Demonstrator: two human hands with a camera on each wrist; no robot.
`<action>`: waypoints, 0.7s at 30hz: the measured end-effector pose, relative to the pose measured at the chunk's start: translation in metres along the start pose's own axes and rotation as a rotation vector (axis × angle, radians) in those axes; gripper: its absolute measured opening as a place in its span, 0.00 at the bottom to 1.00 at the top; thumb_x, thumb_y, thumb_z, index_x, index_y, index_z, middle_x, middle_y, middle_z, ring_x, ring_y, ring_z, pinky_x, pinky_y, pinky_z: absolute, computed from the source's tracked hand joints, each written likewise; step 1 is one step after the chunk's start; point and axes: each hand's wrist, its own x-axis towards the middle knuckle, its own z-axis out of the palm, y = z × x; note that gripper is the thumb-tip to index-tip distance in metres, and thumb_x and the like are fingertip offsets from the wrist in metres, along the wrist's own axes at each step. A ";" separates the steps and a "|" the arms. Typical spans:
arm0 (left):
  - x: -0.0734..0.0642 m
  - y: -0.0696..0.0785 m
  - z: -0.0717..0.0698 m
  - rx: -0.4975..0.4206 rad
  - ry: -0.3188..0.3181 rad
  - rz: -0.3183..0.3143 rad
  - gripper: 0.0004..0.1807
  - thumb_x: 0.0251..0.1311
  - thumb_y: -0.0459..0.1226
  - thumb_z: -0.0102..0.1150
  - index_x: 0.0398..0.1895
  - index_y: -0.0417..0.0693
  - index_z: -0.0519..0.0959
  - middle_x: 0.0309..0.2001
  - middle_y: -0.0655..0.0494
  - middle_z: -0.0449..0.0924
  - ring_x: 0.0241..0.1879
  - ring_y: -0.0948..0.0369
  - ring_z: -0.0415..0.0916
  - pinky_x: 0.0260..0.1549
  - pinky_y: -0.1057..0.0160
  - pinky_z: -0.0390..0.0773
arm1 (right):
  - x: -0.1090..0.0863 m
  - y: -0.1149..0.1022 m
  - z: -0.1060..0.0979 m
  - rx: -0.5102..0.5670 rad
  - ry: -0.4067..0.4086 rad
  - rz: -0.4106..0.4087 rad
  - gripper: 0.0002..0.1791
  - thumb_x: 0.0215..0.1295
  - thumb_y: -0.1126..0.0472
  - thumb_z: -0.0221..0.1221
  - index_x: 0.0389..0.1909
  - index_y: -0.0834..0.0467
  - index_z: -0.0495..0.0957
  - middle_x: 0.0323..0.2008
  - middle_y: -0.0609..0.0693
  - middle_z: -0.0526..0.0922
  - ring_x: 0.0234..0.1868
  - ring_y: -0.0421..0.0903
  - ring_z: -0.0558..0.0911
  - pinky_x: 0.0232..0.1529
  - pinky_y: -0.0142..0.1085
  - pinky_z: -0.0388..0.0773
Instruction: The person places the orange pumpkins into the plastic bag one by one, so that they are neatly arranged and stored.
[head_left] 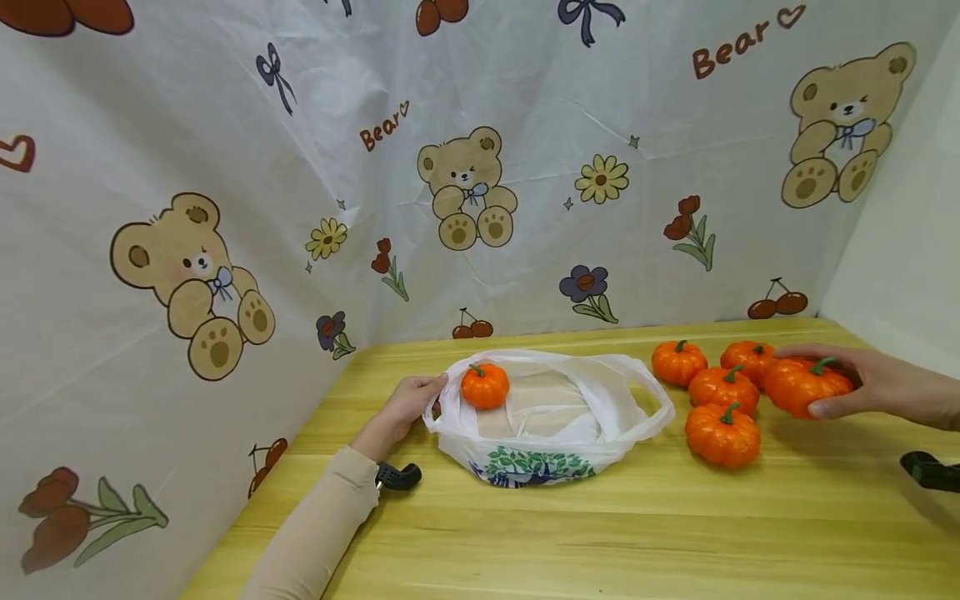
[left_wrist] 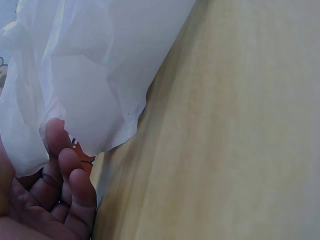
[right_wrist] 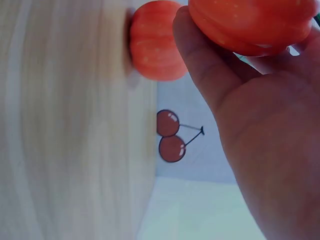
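A white plastic bag [head_left: 528, 446] with a green tree print lies open on the table, one small orange pumpkin [head_left: 485, 387] inside at its left. My left hand [head_left: 408, 398] pinches the bag's left edge; in the left wrist view its fingers [left_wrist: 80, 187] curl by the thin plastic. On the right, my right hand [head_left: 862, 383] grips a pumpkin [head_left: 802, 386] between thumb and fingers, its green stem upward. The right wrist view shows this held pumpkin [right_wrist: 255, 22] raised off the table, with another pumpkin [right_wrist: 157, 40] behind it.
Several more orange pumpkins [head_left: 722, 435] stand grouped right of the bag on the wooden table [head_left: 570, 542]. A cloth printed with bears [head_left: 468, 187] hangs behind and along the left. A white wall [head_left: 900, 250] bounds the right side.
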 end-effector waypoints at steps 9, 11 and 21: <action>0.004 -0.002 -0.001 0.005 0.000 -0.010 0.24 0.74 0.55 0.55 0.30 0.45 0.81 0.22 0.57 0.75 0.24 0.62 0.72 0.25 0.66 0.74 | 0.013 -0.020 -0.002 0.045 -0.003 -0.044 0.31 0.75 0.61 0.58 0.76 0.53 0.61 0.56 0.22 0.70 0.49 0.30 0.76 0.42 0.31 0.78; 0.004 -0.002 -0.001 0.006 -0.002 -0.012 0.25 0.74 0.55 0.55 0.30 0.44 0.81 0.22 0.57 0.75 0.24 0.62 0.72 0.26 0.66 0.74 | 0.016 -0.025 -0.002 0.061 -0.012 -0.059 0.31 0.75 0.62 0.57 0.76 0.53 0.60 0.56 0.23 0.72 0.50 0.32 0.78 0.42 0.32 0.78; 0.003 -0.001 -0.001 -0.004 0.004 -0.009 0.24 0.75 0.54 0.56 0.31 0.44 0.82 0.22 0.57 0.75 0.24 0.62 0.71 0.25 0.66 0.74 | 0.034 -0.054 0.007 -0.021 0.027 -0.115 0.33 0.72 0.60 0.61 0.76 0.45 0.64 0.55 0.33 0.80 0.48 0.35 0.81 0.43 0.31 0.79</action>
